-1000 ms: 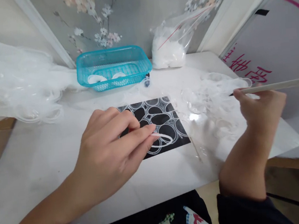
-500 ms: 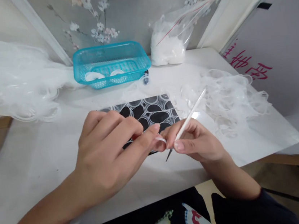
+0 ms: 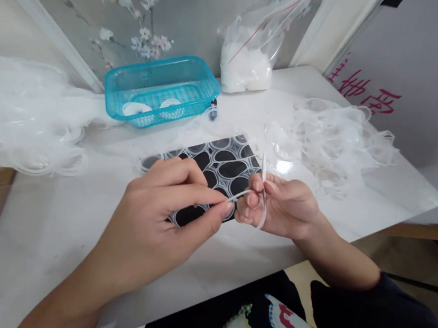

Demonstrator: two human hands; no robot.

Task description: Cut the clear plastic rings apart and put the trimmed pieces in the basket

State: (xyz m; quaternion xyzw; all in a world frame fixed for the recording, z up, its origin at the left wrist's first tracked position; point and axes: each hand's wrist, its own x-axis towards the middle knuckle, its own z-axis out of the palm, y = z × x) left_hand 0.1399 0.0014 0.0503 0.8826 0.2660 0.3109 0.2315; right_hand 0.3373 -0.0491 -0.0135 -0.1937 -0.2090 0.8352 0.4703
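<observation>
My left hand (image 3: 170, 218) is closed in a pinch, thumb and forefinger on one side of a thin white ring (image 3: 240, 195). The ring's other side loops across the fingers of my right hand (image 3: 283, 201). That hand is turned partly palm up and grips a slim white pen-like tool (image 3: 264, 166) between thumb and fingers; its lower end is hard to make out. Beneath both hands lies a black sheet (image 3: 232, 170) covered with pale rings, partly hidden by my left hand.
Behind the sheet stands a blue plastic basket (image 3: 165, 117) with white ring bundles inside. A zip bag (image 3: 245, 70) of white material is beside it. Loose translucent rings (image 3: 331, 139) are heaped at right, and a large pile of rings (image 3: 17, 114) lies at left.
The tool has swung from a slant to nearly upright as my right hand turned palm up. More of the ring shows, stretched between my hands. My left fingers have come into a clearer pinch.
</observation>
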